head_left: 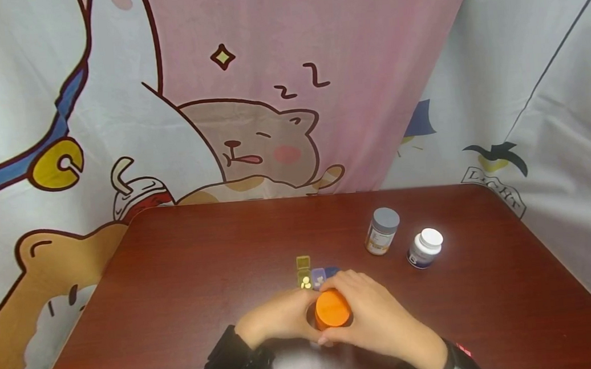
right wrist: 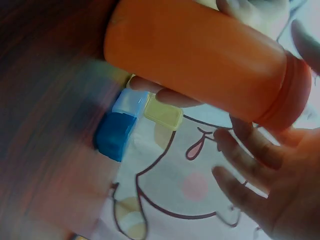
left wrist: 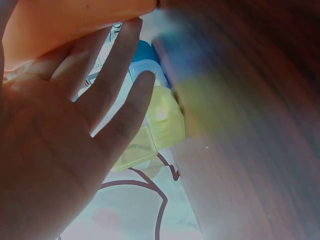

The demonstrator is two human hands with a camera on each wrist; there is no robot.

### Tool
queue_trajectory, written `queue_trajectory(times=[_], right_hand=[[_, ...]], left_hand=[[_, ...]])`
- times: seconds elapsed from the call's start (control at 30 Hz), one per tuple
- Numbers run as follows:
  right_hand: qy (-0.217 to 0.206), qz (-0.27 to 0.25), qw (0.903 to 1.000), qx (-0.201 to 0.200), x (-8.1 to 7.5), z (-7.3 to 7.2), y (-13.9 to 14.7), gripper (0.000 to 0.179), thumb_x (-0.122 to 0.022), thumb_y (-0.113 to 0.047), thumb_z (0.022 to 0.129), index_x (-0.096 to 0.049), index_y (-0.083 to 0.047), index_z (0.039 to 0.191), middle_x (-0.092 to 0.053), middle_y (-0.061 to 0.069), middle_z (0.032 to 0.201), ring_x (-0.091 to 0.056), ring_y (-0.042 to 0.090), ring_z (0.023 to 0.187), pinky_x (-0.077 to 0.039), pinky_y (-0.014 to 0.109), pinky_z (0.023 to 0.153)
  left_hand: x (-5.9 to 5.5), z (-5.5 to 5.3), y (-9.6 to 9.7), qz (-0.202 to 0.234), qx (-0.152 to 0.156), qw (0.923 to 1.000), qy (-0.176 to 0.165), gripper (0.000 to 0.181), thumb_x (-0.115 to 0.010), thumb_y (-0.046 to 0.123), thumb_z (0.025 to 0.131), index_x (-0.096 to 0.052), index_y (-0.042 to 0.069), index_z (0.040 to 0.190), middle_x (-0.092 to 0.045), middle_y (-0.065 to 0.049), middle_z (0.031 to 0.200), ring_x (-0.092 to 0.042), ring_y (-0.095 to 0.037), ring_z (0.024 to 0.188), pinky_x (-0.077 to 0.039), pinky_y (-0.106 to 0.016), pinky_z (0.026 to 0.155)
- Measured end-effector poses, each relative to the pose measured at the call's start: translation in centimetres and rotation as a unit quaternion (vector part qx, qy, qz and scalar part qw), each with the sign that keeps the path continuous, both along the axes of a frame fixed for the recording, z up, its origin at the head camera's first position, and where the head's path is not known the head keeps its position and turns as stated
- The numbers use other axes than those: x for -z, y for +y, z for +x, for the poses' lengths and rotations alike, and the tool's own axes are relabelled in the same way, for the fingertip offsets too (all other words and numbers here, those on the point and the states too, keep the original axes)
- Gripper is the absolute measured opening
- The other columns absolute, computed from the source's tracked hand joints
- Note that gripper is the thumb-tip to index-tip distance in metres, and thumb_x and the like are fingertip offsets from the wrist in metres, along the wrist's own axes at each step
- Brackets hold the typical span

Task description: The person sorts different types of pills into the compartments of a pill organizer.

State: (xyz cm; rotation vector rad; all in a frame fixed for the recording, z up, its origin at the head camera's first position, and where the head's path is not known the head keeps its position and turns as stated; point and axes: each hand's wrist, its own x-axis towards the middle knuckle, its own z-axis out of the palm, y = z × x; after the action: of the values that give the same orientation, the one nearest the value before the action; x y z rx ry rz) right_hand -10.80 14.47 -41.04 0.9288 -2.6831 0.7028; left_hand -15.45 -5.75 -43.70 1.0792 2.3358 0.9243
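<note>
An orange bottle (head_left: 331, 312) stands upright on the table between my two hands, its orange cap (head_left: 332, 306) on. My left hand (head_left: 288, 317) grips the bottle's body low down; some of its fingertips (right wrist: 172, 96) show past the body in the right wrist view. Around the cap curl the thumb and fingers of my right hand (head_left: 369, 316). Just beyond the hands lies a pill organizer (head_left: 318, 276) with yellow, purple and blue compartments. Its yellow lid (head_left: 303, 261) is up, and several pale tablets (head_left: 306, 282) lie in that compartment. The right hand partly hides the blue end.
Farther back on the right stand a grey-capped bottle (head_left: 383, 231) and a white bottle (head_left: 426, 247) with a white cap. The reddish-brown table (head_left: 202, 254) reaches back to a printed cloth (head_left: 251, 142) hanging behind it.
</note>
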Motion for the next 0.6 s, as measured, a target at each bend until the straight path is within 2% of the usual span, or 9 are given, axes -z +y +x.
queue_trajectory(times=[0.07, 0.13, 0.23, 0.37, 0.47, 0.6], right_hand=[[-0.053, -0.024, 0.9977, -0.033, 0.0, -0.5, 0.9, 0.071, -0.079, -0.064, 0.063, -0.059, -0.028, 0.121, -0.061, -0.013, 0.109, -0.053, 0.008, 0.098, -0.053, 0.042, 0.083], [-0.106, -0.051, 0.9905, -0.071, -0.1, -1.1, 1.9, 0.075, -0.084, -0.055, 0.063, -0.057, -0.031, 0.128, -0.061, -0.011, 0.116, -0.053, 0.011, 0.106, -0.052, 0.049, 0.089], [-0.150, -0.077, 0.9782, -0.122, -0.1, -2.1, 3.3, 0.076, -0.086, -0.041, 0.064, -0.056, -0.029, 0.133, -0.062, -0.007, 0.121, -0.053, 0.015, 0.111, -0.051, 0.053, 0.093], [-0.162, -0.080, 0.9734, -0.141, 0.2, -3.0, 4.4, 0.062, -0.083, -0.032, 0.072, -0.062, -0.020, 0.130, -0.066, -0.004, 0.113, -0.059, 0.016, 0.101, -0.056, 0.046, 0.085], [-0.161, -0.081, 0.9728, -0.145, 0.4, -3.3, 4.5, 0.053, -0.079, -0.034, 0.078, -0.066, -0.017, 0.126, -0.068, -0.003, 0.108, -0.061, 0.017, 0.095, -0.057, 0.044, 0.081], [-0.155, -0.091, 0.9724, -0.149, 0.6, -3.4, 4.3, 0.052, -0.076, -0.042, 0.079, -0.067, -0.017, 0.125, -0.069, -0.003, 0.108, -0.060, 0.013, 0.096, -0.057, 0.044, 0.082]], left_hand=[[0.0, 0.0, 0.0, 0.003, 0.003, 1.0000, 0.001, 0.049, -0.085, 0.040, 0.070, -0.066, 0.023, 0.112, -0.068, 0.015, 0.101, -0.057, 0.001, 0.085, -0.052, -0.028, 0.083], [-0.1, 0.0, 0.0, 0.005, 0.003, 1.0000, -0.004, 0.050, -0.086, 0.038, 0.069, -0.066, 0.022, 0.113, -0.068, 0.015, 0.101, -0.057, 0.001, 0.085, -0.052, -0.028, 0.084], [-0.1, 0.1, 0.0, 0.003, 0.002, 1.0000, -0.003, 0.053, -0.086, 0.039, 0.068, -0.066, 0.022, 0.114, -0.068, 0.015, 0.103, -0.057, 0.001, 0.088, -0.051, -0.030, 0.088], [-0.1, 0.1, 0.1, -0.007, -0.002, 1.0000, 0.007, 0.057, -0.087, 0.040, 0.067, -0.066, 0.022, 0.117, -0.069, 0.016, 0.105, -0.056, 0.002, 0.088, -0.051, -0.028, 0.087], [-0.2, 0.2, 0.1, -0.005, -0.001, 1.0000, 0.001, 0.057, -0.087, 0.039, 0.068, -0.066, 0.022, 0.118, -0.069, 0.015, 0.106, -0.056, 0.002, 0.090, -0.051, -0.029, 0.089], [-0.3, 0.2, 0.1, -0.003, -0.004, 0.9999, -0.010, 0.054, -0.087, 0.039, 0.068, -0.067, 0.021, 0.116, -0.070, 0.015, 0.104, -0.057, 0.002, 0.089, -0.051, -0.030, 0.089]])
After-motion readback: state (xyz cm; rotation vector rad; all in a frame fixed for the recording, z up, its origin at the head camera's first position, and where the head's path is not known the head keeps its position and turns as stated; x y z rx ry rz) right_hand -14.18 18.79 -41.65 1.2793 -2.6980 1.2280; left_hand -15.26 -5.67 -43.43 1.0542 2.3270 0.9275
